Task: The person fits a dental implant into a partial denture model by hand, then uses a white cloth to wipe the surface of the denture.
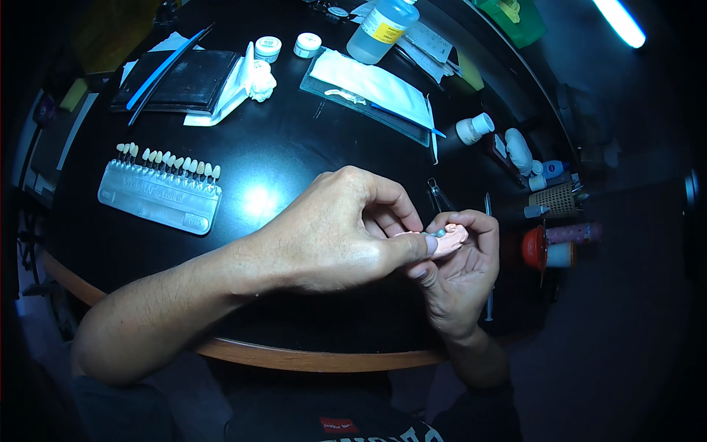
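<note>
A small pink dental cast (451, 239) is between my two hands, low over the dark desk, with a small grey piece (440, 233) on it. My left hand (353, 228) pinches the cast at its left side, thumb over the front and curled fingers partly hidden behind. My right hand (460, 280) cradles the cast from behind and below, fingers curled round its right end. Just beyond my hands lie a slim metal caliper-like tool (438, 193) and, to the right, a long thin rod (488, 302).
A tooth shade guide (158, 199) lies left; a black case (169, 81) with blue tools, paper, two jars (308, 44), a glass slab (398, 129) and a liquid bottle (377, 33) at the back. Small bottles (471, 129), a perforated holder (552, 202) and red container (534, 247) stand right.
</note>
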Motion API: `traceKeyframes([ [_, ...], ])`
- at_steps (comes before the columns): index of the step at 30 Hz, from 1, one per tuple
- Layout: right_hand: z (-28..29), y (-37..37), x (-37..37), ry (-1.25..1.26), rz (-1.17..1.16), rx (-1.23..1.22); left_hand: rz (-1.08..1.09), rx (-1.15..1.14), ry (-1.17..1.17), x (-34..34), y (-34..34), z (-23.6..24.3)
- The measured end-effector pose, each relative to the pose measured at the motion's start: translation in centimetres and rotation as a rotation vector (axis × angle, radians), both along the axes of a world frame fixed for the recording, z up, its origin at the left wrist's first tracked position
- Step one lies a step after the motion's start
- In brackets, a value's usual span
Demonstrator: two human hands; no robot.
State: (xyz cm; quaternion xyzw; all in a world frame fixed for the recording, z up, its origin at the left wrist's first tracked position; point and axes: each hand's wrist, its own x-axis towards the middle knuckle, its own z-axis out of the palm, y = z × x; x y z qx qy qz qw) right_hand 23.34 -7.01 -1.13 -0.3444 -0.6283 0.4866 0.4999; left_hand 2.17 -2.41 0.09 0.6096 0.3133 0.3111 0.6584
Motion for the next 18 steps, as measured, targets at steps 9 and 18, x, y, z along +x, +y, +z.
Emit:
traceKeyframes([
  [9, 0.7, 0.0, 0.2, -0.084, -0.031, 0.09, 0.063, 0.086, -0.023, -0.3, 0.2, -0.1],
  [18, 0.6, 0.2, 0.6, -0.135, -0.023, 0.167, 0.069, 0.161, -0.069, -0.1, 0.3, -0.4],
])
